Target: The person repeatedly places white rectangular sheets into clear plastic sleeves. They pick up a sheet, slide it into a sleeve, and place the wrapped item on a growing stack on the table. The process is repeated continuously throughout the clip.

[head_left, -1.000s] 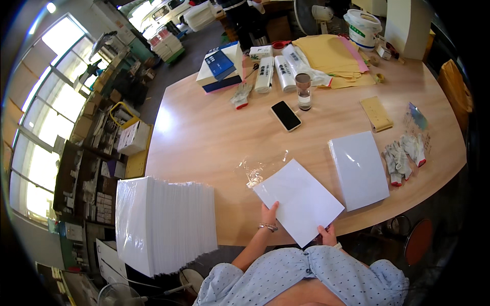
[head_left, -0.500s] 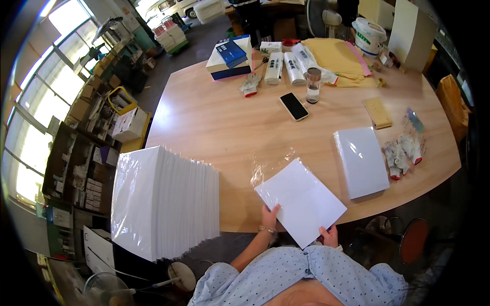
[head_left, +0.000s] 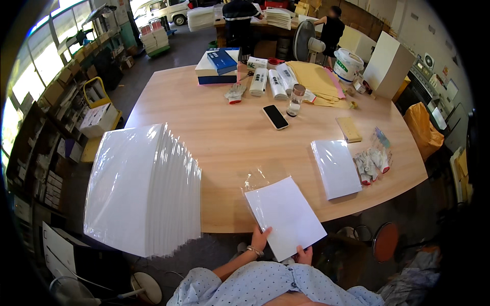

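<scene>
My left hand [head_left: 261, 238] grips the left edge of a white sheet of paper [head_left: 288, 217], thumb on top. At the near right corner, my right hand [head_left: 304, 255] holds the same paper, its fingers partly hidden. The paper lies tilted over the table's front edge. A clear plastic sleeve [head_left: 259, 178] sticks out past its far left end; how far it covers the paper I cannot tell. To the left stands a tall stack of white paper in clear sleeves [head_left: 125, 183]. A lower white stack, also wrapped [head_left: 337, 171], lies to the right.
Work gloves [head_left: 371, 164] and a tan pad [head_left: 349, 129] lie at the right of the wooden table [head_left: 219, 137]. Farther back are a phone [head_left: 275, 117], a glass [head_left: 295, 100], boxes [head_left: 217, 71] and yellow envelopes [head_left: 314, 79]. Two people are beyond the table.
The view has shifted, showing more of the room at the back. Both hands keep hold of the paper, which has turned slightly.
</scene>
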Tool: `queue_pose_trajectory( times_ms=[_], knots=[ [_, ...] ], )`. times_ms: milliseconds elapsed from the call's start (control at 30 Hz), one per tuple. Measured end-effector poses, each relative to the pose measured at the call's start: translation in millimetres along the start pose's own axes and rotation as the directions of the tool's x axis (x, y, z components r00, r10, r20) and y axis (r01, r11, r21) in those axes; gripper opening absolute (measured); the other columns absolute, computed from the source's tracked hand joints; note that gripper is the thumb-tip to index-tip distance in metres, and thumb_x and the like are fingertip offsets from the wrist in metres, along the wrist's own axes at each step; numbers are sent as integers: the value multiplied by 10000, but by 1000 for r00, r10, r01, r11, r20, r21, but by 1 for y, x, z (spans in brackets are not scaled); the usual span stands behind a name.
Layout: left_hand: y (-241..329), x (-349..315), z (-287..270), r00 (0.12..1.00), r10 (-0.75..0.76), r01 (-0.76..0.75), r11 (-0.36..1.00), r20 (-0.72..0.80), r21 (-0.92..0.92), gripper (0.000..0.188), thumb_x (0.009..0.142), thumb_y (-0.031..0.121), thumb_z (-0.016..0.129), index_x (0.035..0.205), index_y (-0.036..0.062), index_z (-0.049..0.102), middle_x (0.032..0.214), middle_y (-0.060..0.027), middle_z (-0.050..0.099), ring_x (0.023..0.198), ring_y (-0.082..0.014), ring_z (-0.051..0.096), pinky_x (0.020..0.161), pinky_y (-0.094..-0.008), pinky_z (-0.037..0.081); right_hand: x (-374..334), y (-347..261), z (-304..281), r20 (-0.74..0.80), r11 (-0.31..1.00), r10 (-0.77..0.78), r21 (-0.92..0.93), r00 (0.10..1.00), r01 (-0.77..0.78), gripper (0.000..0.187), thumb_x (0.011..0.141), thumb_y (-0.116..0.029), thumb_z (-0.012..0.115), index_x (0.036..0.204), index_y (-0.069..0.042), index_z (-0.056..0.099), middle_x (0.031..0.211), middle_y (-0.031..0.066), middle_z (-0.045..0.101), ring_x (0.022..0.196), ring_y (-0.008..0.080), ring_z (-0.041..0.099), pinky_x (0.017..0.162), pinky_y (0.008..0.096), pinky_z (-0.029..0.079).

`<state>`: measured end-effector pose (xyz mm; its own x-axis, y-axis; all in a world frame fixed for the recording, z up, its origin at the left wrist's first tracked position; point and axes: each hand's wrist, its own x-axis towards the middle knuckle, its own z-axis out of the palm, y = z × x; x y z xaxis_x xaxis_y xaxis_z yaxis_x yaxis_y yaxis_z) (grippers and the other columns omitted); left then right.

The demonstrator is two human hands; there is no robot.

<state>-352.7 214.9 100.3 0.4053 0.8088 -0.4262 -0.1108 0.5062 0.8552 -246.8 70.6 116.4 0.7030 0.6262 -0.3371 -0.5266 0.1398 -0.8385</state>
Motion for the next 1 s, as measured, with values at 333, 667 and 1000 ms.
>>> queue_pose_trajectory(
  times_ms=[333,667,1000],
  knots=[
    [14,-39,0,988,8,-17,998,152,56,318,799,217,601,979,-34,522,869,-80,602,737,-117,575,617,-236,472,-12,-11,9,-147,999,-44,15,988,47,359,812,-57,496,1154,-57,388,966,78,544,766,170,557,550,276,470],
    [-15,-36,1,987,139,-151,975,86,162,248,833,190,547,990,-3,535,861,-51,599,731,-127,587,650,-269,494,1,-13,-12,-140,984,174,66,975,-167,342,824,-74,497,1144,-136,392,936,25,538,710,140,528,500,255,428],
    [-78,-9,36,916,79,-20,988,394,-153,263,820,141,515,1046,7,521,946,-127,595,841,-228,587,684,-330,505,-5,-7,-2,-122,982,186,2,975,-187,352,825,-112,523,1146,-139,382,953,23,535,730,141,533,517,253,447]
  ],
)
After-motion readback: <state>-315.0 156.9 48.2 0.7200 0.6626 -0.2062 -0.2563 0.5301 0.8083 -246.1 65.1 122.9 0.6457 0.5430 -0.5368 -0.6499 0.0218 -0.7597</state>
